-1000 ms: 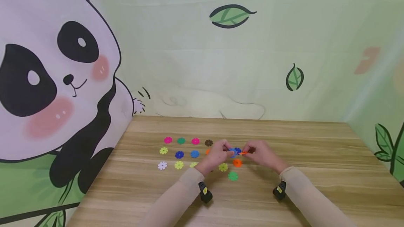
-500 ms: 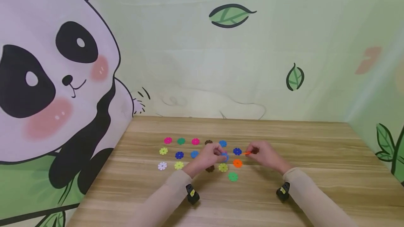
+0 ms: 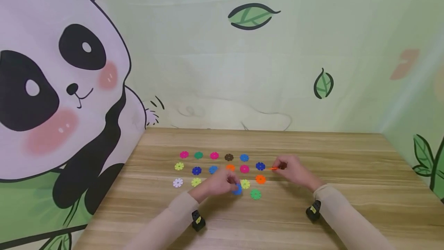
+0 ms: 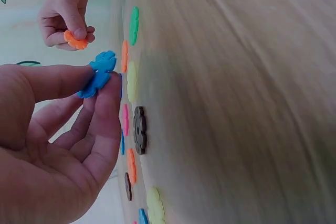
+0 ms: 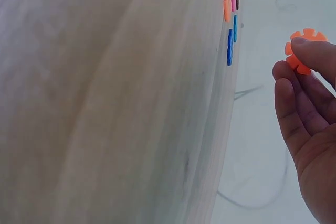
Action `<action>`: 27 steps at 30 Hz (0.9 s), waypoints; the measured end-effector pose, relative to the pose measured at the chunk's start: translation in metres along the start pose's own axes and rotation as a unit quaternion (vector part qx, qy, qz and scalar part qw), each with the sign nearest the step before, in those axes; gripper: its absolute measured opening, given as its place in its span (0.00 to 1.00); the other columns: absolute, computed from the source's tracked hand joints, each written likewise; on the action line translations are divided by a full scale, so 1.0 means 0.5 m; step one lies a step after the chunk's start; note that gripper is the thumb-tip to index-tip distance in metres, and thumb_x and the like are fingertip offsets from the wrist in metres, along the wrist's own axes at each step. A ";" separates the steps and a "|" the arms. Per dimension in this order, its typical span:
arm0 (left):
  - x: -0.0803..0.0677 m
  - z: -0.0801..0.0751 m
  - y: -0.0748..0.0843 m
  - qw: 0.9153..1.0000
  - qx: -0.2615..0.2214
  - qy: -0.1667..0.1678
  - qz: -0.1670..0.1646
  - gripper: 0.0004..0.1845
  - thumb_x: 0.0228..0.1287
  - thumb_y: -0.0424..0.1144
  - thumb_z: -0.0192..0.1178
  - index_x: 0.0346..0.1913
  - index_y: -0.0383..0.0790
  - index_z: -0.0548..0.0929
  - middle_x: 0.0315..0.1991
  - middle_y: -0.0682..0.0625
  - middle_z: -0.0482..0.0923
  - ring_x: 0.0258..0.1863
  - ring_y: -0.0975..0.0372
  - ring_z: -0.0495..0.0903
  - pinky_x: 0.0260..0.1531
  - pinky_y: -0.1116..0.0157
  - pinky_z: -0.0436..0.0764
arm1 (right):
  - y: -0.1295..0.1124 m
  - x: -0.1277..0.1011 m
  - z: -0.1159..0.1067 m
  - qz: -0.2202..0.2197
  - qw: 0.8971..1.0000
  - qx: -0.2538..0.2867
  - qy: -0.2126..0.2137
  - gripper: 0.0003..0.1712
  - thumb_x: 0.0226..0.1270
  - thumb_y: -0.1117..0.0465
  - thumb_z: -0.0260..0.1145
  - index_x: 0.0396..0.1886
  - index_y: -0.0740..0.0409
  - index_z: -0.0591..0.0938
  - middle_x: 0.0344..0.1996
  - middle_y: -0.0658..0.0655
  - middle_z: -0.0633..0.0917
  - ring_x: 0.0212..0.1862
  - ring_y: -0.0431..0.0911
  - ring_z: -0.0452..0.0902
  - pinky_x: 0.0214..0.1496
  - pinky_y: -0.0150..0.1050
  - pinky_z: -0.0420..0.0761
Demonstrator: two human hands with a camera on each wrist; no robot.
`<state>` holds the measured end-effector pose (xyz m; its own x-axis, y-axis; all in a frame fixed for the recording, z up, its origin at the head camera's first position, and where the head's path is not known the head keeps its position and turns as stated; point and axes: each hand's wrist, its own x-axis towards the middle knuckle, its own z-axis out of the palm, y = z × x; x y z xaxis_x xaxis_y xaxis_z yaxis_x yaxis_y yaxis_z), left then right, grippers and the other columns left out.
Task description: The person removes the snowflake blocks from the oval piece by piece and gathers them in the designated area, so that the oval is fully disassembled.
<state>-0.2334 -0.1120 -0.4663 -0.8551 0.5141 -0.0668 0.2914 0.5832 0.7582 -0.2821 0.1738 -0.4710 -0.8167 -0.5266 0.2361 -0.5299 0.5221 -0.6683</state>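
Left hand: the left hand (image 3: 217, 183) pinches a blue snowflake disc (image 3: 237, 189) between thumb and fingertips, low over the wooden table (image 3: 347, 165), just left of the green disc (image 3: 255, 194).
Right hand: the right hand (image 3: 290, 169) clamps an orange snowflake disc (image 3: 274, 168) between thumb and forefinger, held in the air to the right of the green disc and farther back.
Grid: loose discs lie in rows behind and left of the green disc, among them an orange disc (image 3: 260, 179), a yellow disc (image 3: 245, 183) and a dark blue disc (image 3: 260, 166).
Backdrop: a panda mural (image 3: 62, 88) stands far left of the green disc.
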 end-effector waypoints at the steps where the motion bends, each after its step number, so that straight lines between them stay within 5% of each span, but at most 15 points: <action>1: -0.004 -0.001 0.000 1.000 0.000 -0.006 0.005 0.02 0.57 0.28 0.64 0.31 0.38 0.84 0.26 0.55 0.80 0.26 0.66 0.75 0.27 0.69 0.76 | 0.000 -0.001 -0.001 0.003 1.000 -0.001 -0.001 0.06 0.57 0.70 0.68 0.27 0.55 0.82 0.27 0.46 0.82 0.31 0.41 0.75 0.34 0.34 0.78; 10: -0.015 0.002 -0.014 0.999 0.006 -0.041 0.033 0.05 0.53 0.25 0.66 0.31 0.38 0.83 0.23 0.56 0.80 0.24 0.69 0.76 0.28 0.71 0.77 | 0.002 -0.008 -0.014 0.025 1.000 -0.014 -0.008 0.04 0.59 0.68 0.68 0.29 0.55 0.82 0.27 0.46 0.81 0.32 0.42 0.74 0.36 0.35 0.78; 18: -0.018 0.009 -0.007 0.999 0.036 -0.031 0.003 0.07 0.51 0.27 0.68 0.30 0.41 0.83 0.25 0.57 0.79 0.27 0.68 0.76 0.30 0.72 0.77 | 0.009 -0.014 -0.023 0.020 1.000 -0.011 -0.003 0.03 0.60 0.65 0.68 0.29 0.58 0.82 0.27 0.47 0.81 0.31 0.42 0.74 0.34 0.34 0.77; 27: -0.019 0.012 -0.006 0.995 0.091 -0.026 0.012 0.06 0.51 0.30 0.70 0.30 0.42 0.84 0.25 0.59 0.78 0.27 0.70 0.75 0.30 0.74 0.76 | 0.017 -0.019 -0.027 0.045 0.999 -0.028 -0.004 0.02 0.61 0.63 0.68 0.30 0.56 0.82 0.28 0.46 0.81 0.32 0.42 0.74 0.35 0.35 0.77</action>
<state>-0.2234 -0.1149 -0.4721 -0.8243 0.5594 -0.0870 0.3893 0.6717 0.6302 -0.2821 0.1921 -0.4693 -0.8603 -0.4802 0.1713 -0.4662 0.6051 -0.6454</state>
